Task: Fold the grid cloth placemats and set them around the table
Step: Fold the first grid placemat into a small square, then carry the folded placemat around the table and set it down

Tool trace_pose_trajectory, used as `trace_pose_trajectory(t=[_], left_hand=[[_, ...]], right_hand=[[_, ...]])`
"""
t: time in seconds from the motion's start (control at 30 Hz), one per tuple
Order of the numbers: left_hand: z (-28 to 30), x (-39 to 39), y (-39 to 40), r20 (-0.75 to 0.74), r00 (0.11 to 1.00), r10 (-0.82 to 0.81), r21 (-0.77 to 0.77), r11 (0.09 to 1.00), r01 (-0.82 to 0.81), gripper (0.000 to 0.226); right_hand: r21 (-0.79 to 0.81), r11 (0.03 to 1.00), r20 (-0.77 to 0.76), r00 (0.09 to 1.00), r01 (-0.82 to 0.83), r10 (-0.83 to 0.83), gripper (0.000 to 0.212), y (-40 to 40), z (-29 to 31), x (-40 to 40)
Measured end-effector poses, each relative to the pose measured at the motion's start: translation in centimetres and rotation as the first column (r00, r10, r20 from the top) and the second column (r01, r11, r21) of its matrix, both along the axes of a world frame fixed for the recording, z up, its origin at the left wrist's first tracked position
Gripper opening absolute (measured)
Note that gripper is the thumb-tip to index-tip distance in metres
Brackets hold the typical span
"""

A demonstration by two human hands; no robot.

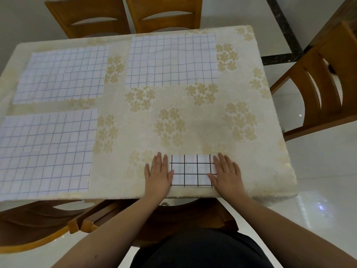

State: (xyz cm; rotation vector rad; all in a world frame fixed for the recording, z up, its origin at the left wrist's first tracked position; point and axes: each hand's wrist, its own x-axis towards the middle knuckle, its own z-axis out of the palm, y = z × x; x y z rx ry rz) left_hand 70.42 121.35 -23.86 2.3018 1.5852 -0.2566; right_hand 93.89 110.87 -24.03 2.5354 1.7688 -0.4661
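Note:
A small folded grid placemat (192, 170) with dark lines lies at the table's near edge, right of centre. My left hand (159, 174) rests flat at its left side, thumb touching the cloth. My right hand (226, 172) lies flat over its right edge. Both hands have fingers extended and hold nothing. Three unfolded grid placemats lie spread flat: one at the near left (46, 153), one at the far left (61, 74), one at the far middle (172, 59).
The table carries a cream cloth with tan flower prints (170, 124). Wooden chairs stand around it: two at the far side (123, 14), one at the right (324, 80), and two at the near side (44, 221), under my arms.

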Motion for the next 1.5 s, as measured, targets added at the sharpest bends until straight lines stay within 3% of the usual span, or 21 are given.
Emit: trace_pose_trajectory(t=[0.1, 0.2, 0.3, 0.4, 0.5, 0.67, 0.83, 0.9, 1.0, 1.1, 1.17, 1.33, 1.5], left_hand=[[1.4, 0.6, 0.0, 0.105, 0.984, 0.144, 0.069, 0.986, -0.152, 0.056], [2.6, 2.5, 0.1, 0.175, 0.908, 0.381, -0.052, 0.924, -0.378, 0.047], [3.6, 4.3, 0.4, 0.093, 0.787, 0.61, -0.231, 0.782, -0.579, 0.038], [3.8, 4.9, 1.4, 0.007, 0.714, 0.7, -0.342, 0.673, -0.656, 0.034], [3.6, 4.8, 2.0, 0.032, 0.716, 0.697, -0.386, 0.669, -0.635, 0.034], [4.7, 4.3, 1.5, 0.365, 0.651, 0.665, -0.512, 0.728, -0.456, 0.022], [7.3, 3.3, 1.2, 0.524, 0.693, 0.496, -0.491, 0.84, -0.231, 0.026], [8.8, 3.0, 1.2, 0.587, 0.67, 0.455, -0.506, 0.852, -0.134, 0.017], [10.7, 2.7, 1.3, 0.633, 0.627, 0.454, -0.559, 0.829, -0.035, 0.007], [11.7, 2.4, 1.7, 0.65, 0.577, 0.494, -0.605, 0.796, 0.0, 0.009], [11.9, 2.2, 1.8, 0.634, 0.572, 0.52, -0.63, 0.776, -0.007, 0.007], [10.9, 1.7, 2.1, 0.541, 0.539, 0.646, -0.688, 0.708, -0.159, 0.008], [10.3, 1.8, 1.1, 0.52, 0.549, 0.654, -0.704, 0.693, -0.159, 0.02]], right_hand=[[0.028, 0.969, -0.048, 0.968, 0.247, -0.245, 0.073, 0.0, 1.0, -1.0], [-0.042, 0.888, -0.13, 0.879, 0.458, -0.459, 0.071, 0.4, 2.1, -1.6], [-0.1, 0.845, -0.186, 0.824, 0.525, -0.535, 0.064, 1.1, 2.5, -1.6], [-0.121, 0.832, -0.247, 0.795, 0.542, -0.554, 0.055, 1.5, 2.7, -1.2], [-0.134, 0.831, -0.272, 0.787, 0.539, -0.554, 0.048, 1.6, 2.9, -0.9], [-0.127, 0.827, -0.33, 0.763, 0.547, -0.555, 0.049, 1.3, 2.8, -0.7], [-0.068, 0.817, -0.511, 0.683, 0.573, -0.522, 0.066, 1.1, 2.5, -0.2], [-0.077, 0.803, -0.645, 0.585, 0.59, -0.492, 0.07, 1.2, 2.9, 0.1], [-0.143, 0.807, -0.824, 0.383, 0.573, -0.418, 0.04, 1.4, 4.2, 0.5], [-0.298, 0.831, -0.929, 0.058, 0.471, -0.366, 0.027, 1.6, 4.7, 1.0], [-0.357, 0.836, -0.931, -0.092, 0.417, -0.352, 0.026, 1.7, 4.8, 1.3], [-0.315, 0.835, -0.941, -0.032, 0.451, -0.338, 0.029, 1.2, 5.7, 1.7], [-0.341, 0.792, -0.938, -0.119, 0.506, -0.327, 0.036, 0.2, 6.5, 1.7]])
